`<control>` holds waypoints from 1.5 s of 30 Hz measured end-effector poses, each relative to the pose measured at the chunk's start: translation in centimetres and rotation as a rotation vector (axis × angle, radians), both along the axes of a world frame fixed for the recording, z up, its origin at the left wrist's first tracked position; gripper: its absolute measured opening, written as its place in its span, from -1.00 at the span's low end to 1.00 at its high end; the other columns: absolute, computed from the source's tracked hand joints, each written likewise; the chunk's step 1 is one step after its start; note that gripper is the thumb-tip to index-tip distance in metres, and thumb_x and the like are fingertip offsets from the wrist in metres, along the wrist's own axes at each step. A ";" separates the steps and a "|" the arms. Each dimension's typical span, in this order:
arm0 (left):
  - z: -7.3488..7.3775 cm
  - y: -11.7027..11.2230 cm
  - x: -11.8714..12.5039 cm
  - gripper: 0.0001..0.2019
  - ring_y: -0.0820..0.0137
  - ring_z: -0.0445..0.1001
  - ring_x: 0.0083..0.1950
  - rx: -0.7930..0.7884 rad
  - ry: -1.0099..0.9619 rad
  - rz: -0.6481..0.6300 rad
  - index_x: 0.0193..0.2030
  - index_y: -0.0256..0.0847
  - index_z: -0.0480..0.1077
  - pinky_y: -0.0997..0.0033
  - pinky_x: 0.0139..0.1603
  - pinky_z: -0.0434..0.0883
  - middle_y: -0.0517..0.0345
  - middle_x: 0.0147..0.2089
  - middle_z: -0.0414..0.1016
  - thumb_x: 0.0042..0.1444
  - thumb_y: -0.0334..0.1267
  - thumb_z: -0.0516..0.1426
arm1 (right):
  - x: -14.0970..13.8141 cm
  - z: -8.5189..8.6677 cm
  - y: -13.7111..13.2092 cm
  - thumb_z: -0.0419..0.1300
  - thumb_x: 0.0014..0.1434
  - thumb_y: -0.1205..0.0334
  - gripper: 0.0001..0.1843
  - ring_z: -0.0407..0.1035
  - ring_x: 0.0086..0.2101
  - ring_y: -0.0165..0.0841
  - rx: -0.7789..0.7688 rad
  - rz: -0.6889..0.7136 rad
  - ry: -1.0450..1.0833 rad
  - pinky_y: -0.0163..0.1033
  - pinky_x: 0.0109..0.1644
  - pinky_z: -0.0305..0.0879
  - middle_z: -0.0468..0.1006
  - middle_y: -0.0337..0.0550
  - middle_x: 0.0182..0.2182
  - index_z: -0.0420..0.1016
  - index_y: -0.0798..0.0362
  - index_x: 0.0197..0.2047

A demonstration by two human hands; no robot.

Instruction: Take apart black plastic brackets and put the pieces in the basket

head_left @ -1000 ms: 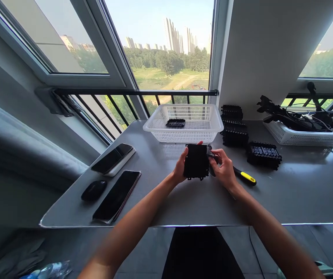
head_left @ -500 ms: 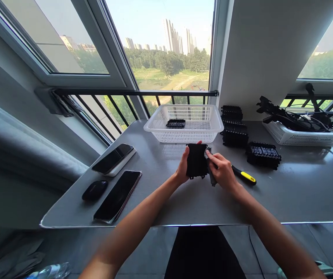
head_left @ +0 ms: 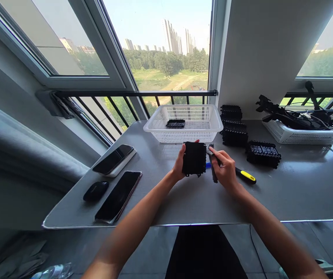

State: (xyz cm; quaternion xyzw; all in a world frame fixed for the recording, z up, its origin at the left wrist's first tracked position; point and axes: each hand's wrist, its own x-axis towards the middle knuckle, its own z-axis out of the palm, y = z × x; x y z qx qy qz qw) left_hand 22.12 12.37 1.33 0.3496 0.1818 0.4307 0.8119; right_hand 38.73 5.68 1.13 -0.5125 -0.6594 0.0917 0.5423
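Two-handed work before white basket (head_left: 151,128): brace black panel (head_left: 194,159) firmly in clasping left hand (head_left: 178,167), slim tool (head_left: 214,177) pinched in right hand (head_left: 226,170).

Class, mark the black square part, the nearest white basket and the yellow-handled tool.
black square part (head_left: 194,159), head view, flat middle face.
white basket (head_left: 180,136), head view, front wall.
yellow-handled tool (head_left: 248,177), head view, yellow grip.
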 end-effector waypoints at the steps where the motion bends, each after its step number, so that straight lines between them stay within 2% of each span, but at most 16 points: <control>1: -0.2 -0.3 0.3 -0.39 0.24 0.52 -0.04 0.010 0.011 -0.039 0.30 -0.12 0.21 0.18 0.07 0.40 0.01 0.07 0.51 0.22 0.16 -0.04 | 0.1 0.0 0.2 0.00 0.28 0.23 -0.57 0.39 -0.29 -0.34 -0.012 0.008 -0.012 -0.26 -0.13 0.33 0.50 -0.15 -0.27 0.42 -0.04 0.18; 4: -0.5 -0.7 0.7 -0.38 0.22 0.52 -0.03 0.028 0.000 -0.054 0.31 -0.10 0.19 0.15 0.08 0.39 0.01 0.07 0.51 0.21 0.17 -0.03 | 0.1 -0.4 0.5 -0.01 0.28 0.25 -0.53 0.39 -0.27 -0.34 -0.071 0.071 -0.075 -0.25 -0.11 0.33 0.49 -0.15 -0.24 0.35 -0.04 0.24; 7: -0.3 -0.4 0.4 -0.39 0.23 0.53 -0.06 0.011 -0.040 0.076 0.29 -0.11 0.22 0.17 0.04 0.42 0.02 0.04 0.52 0.20 0.17 -0.03 | -0.3 -0.9 0.4 0.00 0.23 0.30 -0.52 0.39 -0.31 -0.35 -0.125 0.145 -0.153 -0.27 -0.16 0.33 0.49 -0.16 -0.29 0.40 -0.02 0.20; 10: 0.3 0.3 -0.3 -0.43 0.28 0.54 -0.14 -0.019 -0.078 0.221 0.26 -0.11 0.25 0.21 -0.07 0.47 0.05 -0.02 0.55 0.22 0.14 -0.06 | -0.8 -1.0 -0.1 0.07 0.12 0.35 -0.62 0.35 -0.46 -0.40 -0.139 0.206 -0.203 -0.30 -0.28 0.32 0.49 -0.19 -0.43 0.60 0.01 -0.07; 12: 0.6 0.7 -0.8 -0.45 0.29 0.54 -0.15 -0.035 -0.107 0.276 0.25 -0.10 0.26 0.22 -0.10 0.49 0.07 -0.04 0.55 0.24 0.13 -0.08 | -0.9 -0.8 -0.5 0.09 0.06 0.37 -0.69 0.30 -0.53 -0.42 -0.100 0.178 -0.163 -0.32 -0.35 0.30 0.47 -0.21 -0.50 0.65 0.02 -0.23; 14: 0.7 0.8 -0.9 -0.45 0.29 0.54 -0.15 -0.046 -0.112 0.288 0.25 -0.09 0.26 0.21 -0.09 0.49 0.08 -0.04 0.55 0.24 0.13 -0.08 | -0.8 -0.5 -0.6 0.08 0.06 0.37 -0.68 0.31 -0.51 -0.42 -0.030 0.098 -0.081 -0.32 -0.35 0.30 0.48 -0.21 -0.48 0.64 0.02 -0.23; 18: 0.4 0.1 -0.1 -0.43 0.28 0.53 -0.11 -0.047 -0.051 0.152 0.26 -0.11 0.25 0.19 -0.02 0.46 0.04 0.02 0.53 0.22 0.15 -0.05 | -0.3 0.0 -0.3 0.02 0.18 0.34 -0.59 0.37 -0.38 -0.39 0.048 -0.023 0.012 -0.29 -0.23 0.34 0.49 -0.19 -0.37 0.53 0.01 0.04; 21: -0.2 -0.7 0.7 -0.41 0.25 0.53 -0.06 -0.027 -0.012 0.020 0.28 -0.12 0.24 0.18 0.05 0.42 0.01 0.06 0.51 0.21 0.15 -0.03 | -0.1 -0.3 0.3 -0.01 0.26 0.30 -0.55 0.39 -0.29 -0.36 0.012 -0.001 -0.033 -0.27 -0.13 0.34 0.48 -0.17 -0.28 0.40 -0.02 0.19; 23: -0.4 -1.0 1.0 -0.40 0.23 0.52 -0.04 -0.011 -0.006 -0.006 0.29 -0.11 0.22 0.16 0.08 0.40 0.00 0.07 0.51 0.20 0.15 -0.01 | -0.1 -0.7 0.6 -0.02 0.27 0.31 -0.52 0.39 -0.27 -0.36 -0.023 0.034 -0.081 -0.27 -0.12 0.33 0.48 -0.15 -0.24 0.34 -0.02 0.24; 28: -0.3 -0.1 0.3 -0.41 0.27 0.54 -0.13 -0.025 -0.050 0.166 0.28 -0.09 0.23 0.22 -0.05 0.46 0.03 0.02 0.53 0.20 0.16 -0.01 | -0.5 -1.5 0.5 0.03 0.18 0.38 -0.51 0.39 -0.34 -0.37 -0.108 0.174 -0.221 -0.29 -0.19 0.32 0.48 -0.15 -0.32 0.42 0.06 0.17; 30: -0.2 0.4 -0.1 -0.43 0.31 0.54 -0.18 -0.037 -0.069 0.245 0.27 -0.08 0.25 0.24 -0.12 0.48 0.06 -0.02 0.55 0.21 0.15 -0.02 | -0.7 -1.5 0.3 0.07 0.12 0.40 -0.59 0.36 -0.43 -0.40 -0.124 0.215 -0.246 -0.32 -0.26 0.31 0.49 -0.19 -0.41 0.57 0.05 0.00; 33: -0.1 0.8 -0.3 -0.43 0.32 0.54 -0.19 -0.033 -0.066 0.271 0.26 -0.07 0.25 0.24 -0.13 0.49 0.08 -0.04 0.55 0.21 0.16 -0.03 | -0.8 -1.0 -0.1 0.09 0.07 0.41 -0.69 0.32 -0.52 -0.43 -0.072 0.144 -0.170 -0.34 -0.35 0.27 0.47 -0.21 -0.50 0.65 0.07 -0.23; 36: -0.3 0.4 0.2 -0.41 0.31 0.54 -0.14 0.001 -0.016 0.205 0.27 -0.08 0.24 0.22 -0.04 0.46 0.06 0.01 0.54 0.19 0.17 -0.01 | -0.7 -0.3 -0.3 0.04 0.13 0.38 -0.63 0.36 -0.44 -0.41 0.009 0.040 -0.064 -0.33 -0.29 0.31 0.49 -0.19 -0.42 0.60 0.09 -0.08; 39: -0.8 -0.3 0.9 -0.37 0.25 0.51 -0.02 0.053 0.039 0.089 0.30 -0.05 0.22 0.18 0.08 0.40 0.06 0.08 0.51 0.16 0.20 0.02 | -0.5 0.1 -0.2 -0.01 0.23 0.32 -0.58 0.40 -0.33 -0.38 0.019 0.012 -0.045 -0.31 -0.18 0.33 0.51 -0.17 -0.32 0.48 0.05 0.10; 42: -1.2 -1.1 1.5 -0.33 0.18 0.45 0.11 0.122 0.075 -0.012 0.33 -0.03 0.17 0.13 0.19 0.31 0.06 0.12 0.48 0.13 0.21 0.05 | -0.4 0.0 0.0 -0.05 0.28 0.28 -0.55 0.42 -0.27 -0.35 -0.036 0.014 -0.120 -0.29 -0.14 0.32 0.51 -0.15 -0.23 0.39 0.01 0.19; 45: -1.5 -1.5 1.8 -0.31 0.15 0.39 0.18 0.173 0.085 -0.042 0.35 -0.04 0.14 0.13 0.25 0.23 0.06 0.17 0.45 0.12 0.18 0.08 | -0.4 -0.1 0.1 -0.05 0.29 0.27 -0.52 0.43 -0.27 -0.32 -0.144 -0.043 -0.281 -0.29 -0.18 0.31 0.52 -0.13 -0.18 0.33 -0.01 0.25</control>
